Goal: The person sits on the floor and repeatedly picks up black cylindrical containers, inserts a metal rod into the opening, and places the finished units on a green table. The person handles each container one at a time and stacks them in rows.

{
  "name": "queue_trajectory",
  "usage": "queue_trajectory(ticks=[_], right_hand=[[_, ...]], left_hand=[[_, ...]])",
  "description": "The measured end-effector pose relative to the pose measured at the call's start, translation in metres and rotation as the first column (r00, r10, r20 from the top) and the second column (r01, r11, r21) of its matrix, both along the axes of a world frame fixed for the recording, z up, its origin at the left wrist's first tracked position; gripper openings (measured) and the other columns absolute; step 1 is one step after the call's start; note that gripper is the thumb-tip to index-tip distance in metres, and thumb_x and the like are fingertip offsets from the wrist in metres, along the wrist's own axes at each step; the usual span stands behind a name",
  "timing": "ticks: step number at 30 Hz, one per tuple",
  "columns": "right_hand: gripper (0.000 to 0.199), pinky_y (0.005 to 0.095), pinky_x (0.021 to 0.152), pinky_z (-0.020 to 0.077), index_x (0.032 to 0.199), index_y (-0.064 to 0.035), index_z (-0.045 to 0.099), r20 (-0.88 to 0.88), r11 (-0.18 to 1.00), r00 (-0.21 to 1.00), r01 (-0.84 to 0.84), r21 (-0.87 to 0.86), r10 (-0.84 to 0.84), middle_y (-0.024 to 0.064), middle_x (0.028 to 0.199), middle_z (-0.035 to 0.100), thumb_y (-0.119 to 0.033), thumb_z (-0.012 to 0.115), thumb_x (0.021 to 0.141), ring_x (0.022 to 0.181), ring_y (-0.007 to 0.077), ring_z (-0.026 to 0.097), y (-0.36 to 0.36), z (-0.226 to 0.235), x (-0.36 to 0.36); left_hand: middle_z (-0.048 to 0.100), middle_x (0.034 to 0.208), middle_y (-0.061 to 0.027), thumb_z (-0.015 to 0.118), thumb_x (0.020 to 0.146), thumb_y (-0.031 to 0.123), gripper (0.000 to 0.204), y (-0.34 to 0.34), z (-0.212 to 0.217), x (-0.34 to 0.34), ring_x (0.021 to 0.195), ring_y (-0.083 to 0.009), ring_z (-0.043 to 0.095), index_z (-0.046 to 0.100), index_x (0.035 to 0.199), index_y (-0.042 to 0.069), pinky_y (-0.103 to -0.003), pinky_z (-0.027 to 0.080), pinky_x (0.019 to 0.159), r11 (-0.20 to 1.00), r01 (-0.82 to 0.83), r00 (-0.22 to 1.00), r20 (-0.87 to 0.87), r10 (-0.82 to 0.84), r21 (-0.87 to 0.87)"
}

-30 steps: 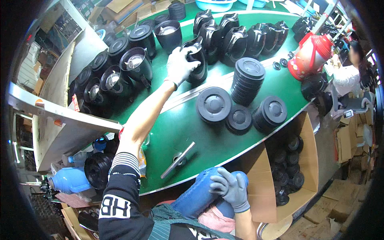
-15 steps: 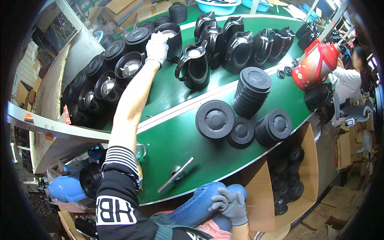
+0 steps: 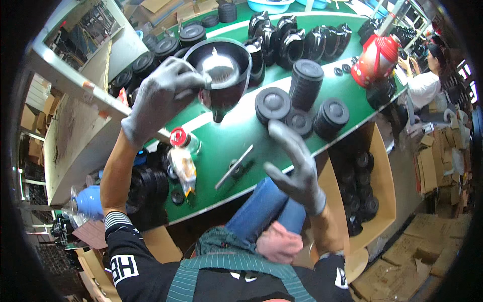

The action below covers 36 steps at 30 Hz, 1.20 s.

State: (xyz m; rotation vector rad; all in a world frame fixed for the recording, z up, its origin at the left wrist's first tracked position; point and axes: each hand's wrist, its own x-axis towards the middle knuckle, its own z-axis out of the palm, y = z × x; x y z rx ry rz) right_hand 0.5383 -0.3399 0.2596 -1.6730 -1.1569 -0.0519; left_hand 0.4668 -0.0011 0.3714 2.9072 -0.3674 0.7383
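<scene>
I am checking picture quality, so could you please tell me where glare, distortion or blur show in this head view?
Head view: bright glare inside the shiny black jug body held by the left hand; fisheye bends the green table edge, with dark corners; the raised right hand looks slightly soft.

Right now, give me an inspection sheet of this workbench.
Surface: long green bench top with a white stripe.
Job's things: black jug shell with shiny silver lining, lifted above the bench; stacks of round black lids.
Clutter: flat grey metal tool; clear bottle with red cap; red jug; row of black jug shells.
Grippers: left hand, grey-gloved, grips the shell's rim; right hand, grey-gloved, open and raised, holding nothing.
Cables: nothing seen.
Surroundings: cardboard box of black parts; another person at the far end.
</scene>
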Motion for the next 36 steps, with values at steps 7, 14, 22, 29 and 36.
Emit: queue_trajectory(ticks=[7,14,22,29,36], right_hand=[[0.057,0.0544,0.115,0.0473,0.127,-0.0132,0.066,0.221,0.951,0.931,-0.257,-0.169,0.291,0.0160,0.152,0.060,-0.014,0.092,0.076,0.142,0.0418,0.055,-0.010,0.022,-0.063],[0.047,0.0369,0.110,0.0540,0.114,0.0016,0.072,-0.383,0.991,0.923,0.082,0.103,-0.036,0.0220,0.149,0.067,0.003,0.095,0.073,0.132,0.0248,0.067,-0.084,-0.026,-0.145],[0.051,0.0371,0.112,0.0549,0.131,0.0095,0.069,-0.499,0.979,0.843,0.167,-0.114,-0.201,0.0215,0.155,0.062,-0.002,0.089,0.086,0.134,0.0220,0.066,-0.080,-0.017,-0.167],[0.023,0.0368,0.096,0.0579,0.113,-0.0004,0.078,-0.197,0.988,0.980,-0.027,-0.152,-0.004,0.0187,0.120,0.078,-0.018,0.073,0.100,0.107,0.0265,0.076,-0.022,-0.027,-0.026],[0.114,0.0720,0.111,0.0349,0.169,-0.0230,0.041,0.691,0.656,0.655,0.671,-0.346,-0.306,0.0293,0.158,0.042,-0.074,0.083,0.076,0.147,0.0521,0.037,0.096,-0.133,0.130]], left_hand=[[0.072,0.102,-0.0094,0.088,0.075,0.009,0.040,-0.083,-0.020,-0.134,0.098,-0.0310,0.073,0.079,0.114,0.014,-0.043,0.062,0.084,0.960,0.196,0.917,-0.310,-0.252,-0.199],[0.066,0.143,-0.0188,0.079,0.084,-0.003,0.071,-0.111,-0.157,-0.210,0.136,-0.0327,0.063,0.057,0.151,-0.001,-0.041,0.048,0.116,0.661,-0.142,0.981,-0.192,-0.003,-0.737],[0.065,0.148,-0.0168,0.077,0.098,0.017,0.059,-0.119,-0.253,-0.206,0.131,-0.0255,0.066,0.058,0.151,-0.003,-0.040,0.051,0.115,0.315,-0.266,0.955,-0.293,-0.042,-0.911],[0.064,0.150,-0.0161,0.077,0.098,0.017,0.059,-0.094,-0.294,-0.205,0.132,-0.0251,0.065,0.058,0.151,-0.001,-0.041,0.050,0.116,0.036,-0.484,0.849,-0.479,-0.223,-0.875],[0.063,0.151,-0.0153,0.077,0.098,0.017,0.059,-0.088,-0.321,-0.228,0.134,-0.0246,0.064,0.058,0.151,0.000,-0.041,0.050,0.117,-0.114,-0.572,0.809,-0.536,-0.239,-0.812]])
